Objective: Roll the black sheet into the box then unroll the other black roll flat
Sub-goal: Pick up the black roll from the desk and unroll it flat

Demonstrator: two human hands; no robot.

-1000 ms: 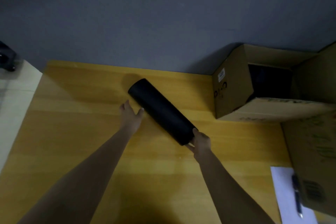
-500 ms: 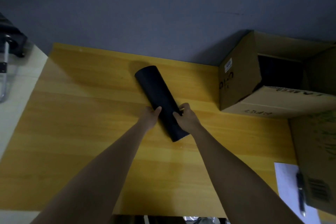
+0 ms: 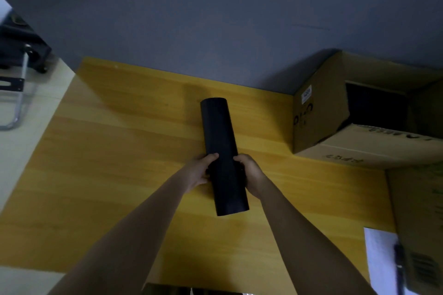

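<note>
At nine o'clock, off the left edge of the table [image 3: 100,165], a metal-framed chair [image 3: 16,93] is showing partly on the pale floor [image 3: 21,151]. The yellow wooden table is filling the middle of the view and is running up to a grey wall [image 3: 215,19] at twelve o'clock.

The left hand [image 3: 197,171] is curling against the left side of the black roll [image 3: 221,148], its thumb lying over the top of the tube and its other fingers tucking out of sight beneath; it is gripping the roll. The roll is lying near the centre of the table, one end pointing toward twelve o'clock and the nearer end toward six, tilting slightly to the right as it comes closer. The right hand [image 3: 250,172] is clasping the opposite side at the same height, fingers wrapping round the tube, so both hands are holding the roll at about its middle.

At two o'clock an open cardboard box [image 3: 318,122] is sitting against the wall, well apart from the roll, and something dark is showing inside its opening. A second cardboard box [image 3: 419,211] is standing at four o'clock. Just beside it, at five o'clock, a white paper [image 3: 378,254] is lying with a pen [image 3: 399,263] on it.
</note>
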